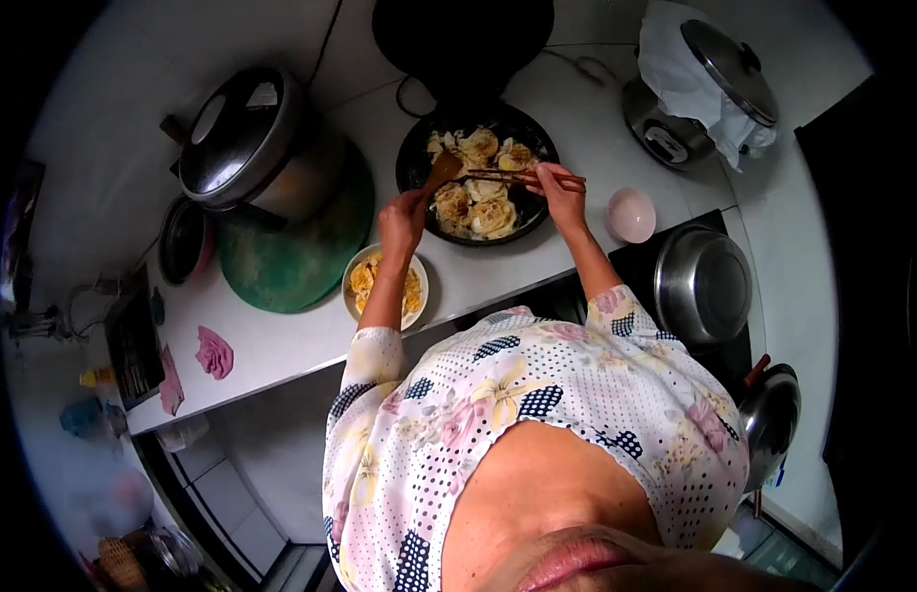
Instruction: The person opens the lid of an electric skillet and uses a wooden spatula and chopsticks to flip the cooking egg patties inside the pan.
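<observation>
Both hands are busy over the black round pan (538,205): the left hand (402,223) grips a wooden spatula (443,171), and the right hand (562,195) is closed round a pair of chopsticks (506,178). Browned egg rounds (491,219) lie inside the pan, close together, with the two tools meeting near its middle. Good handling, to my eye, means sliding the blade flat and low beneath one round, with the chopsticks steadying its far side and pressing lightly; a hard pinch could tear something that soft. Where the blade meets the food it's dim, and it is perhaps just resting against a round.

Mind the pan's raised wall: a loaded spatula wants lifting clear of it, with the fingers kept high. The black lid (464,41) stands open behind, so reaching that way is cramped. A white bowl of yellow food (427,288) sits right under the left forearm (a dropped elbow would find it), near the front edge of the white counter (271,345). On the right, a small pink bowl (631,215) is apart from the pan, leaving a strip of open counter between them. Farther left, the green round board (291,261) bears a big lidded pot (305,183), which limits any wide leftward swing.
</observation>
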A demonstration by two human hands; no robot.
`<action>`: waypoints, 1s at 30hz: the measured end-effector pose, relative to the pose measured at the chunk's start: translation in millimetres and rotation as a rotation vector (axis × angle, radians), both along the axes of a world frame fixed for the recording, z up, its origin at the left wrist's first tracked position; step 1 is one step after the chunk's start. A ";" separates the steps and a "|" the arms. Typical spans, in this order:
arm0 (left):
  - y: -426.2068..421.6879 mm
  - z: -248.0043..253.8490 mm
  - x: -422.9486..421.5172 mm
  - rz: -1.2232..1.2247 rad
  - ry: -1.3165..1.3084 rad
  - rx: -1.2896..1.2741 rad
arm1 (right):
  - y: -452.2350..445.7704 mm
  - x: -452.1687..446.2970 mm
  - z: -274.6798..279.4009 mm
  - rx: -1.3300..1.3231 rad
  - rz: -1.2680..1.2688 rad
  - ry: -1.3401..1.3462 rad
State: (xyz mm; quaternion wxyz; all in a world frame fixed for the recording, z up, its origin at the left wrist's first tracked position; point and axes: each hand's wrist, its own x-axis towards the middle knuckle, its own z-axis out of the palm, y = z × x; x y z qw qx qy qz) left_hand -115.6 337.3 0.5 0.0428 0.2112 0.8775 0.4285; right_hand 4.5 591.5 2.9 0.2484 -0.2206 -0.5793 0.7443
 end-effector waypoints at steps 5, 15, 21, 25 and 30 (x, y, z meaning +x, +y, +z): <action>-25.1 -6.3 10.7 0.062 0.038 -0.027 | 30.6 34.3 -5.6 -0.012 -0.046 -0.019; -33.2 20.1 43.0 -0.013 -0.117 -0.006 | 28.3 45.2 2.9 0.028 0.043 -0.013; -35.3 30.5 47.6 0.036 -0.142 -0.038 | 34.8 49.5 -6.6 0.058 -0.020 -0.038; -27.3 23.0 48.6 0.025 -0.170 -0.008 | 29.1 47.9 -0.3 0.024 -0.002 0.025; -32.6 13.3 48.2 0.016 -0.193 -0.028 | 32.6 52.1 -2.9 0.034 0.003 -0.019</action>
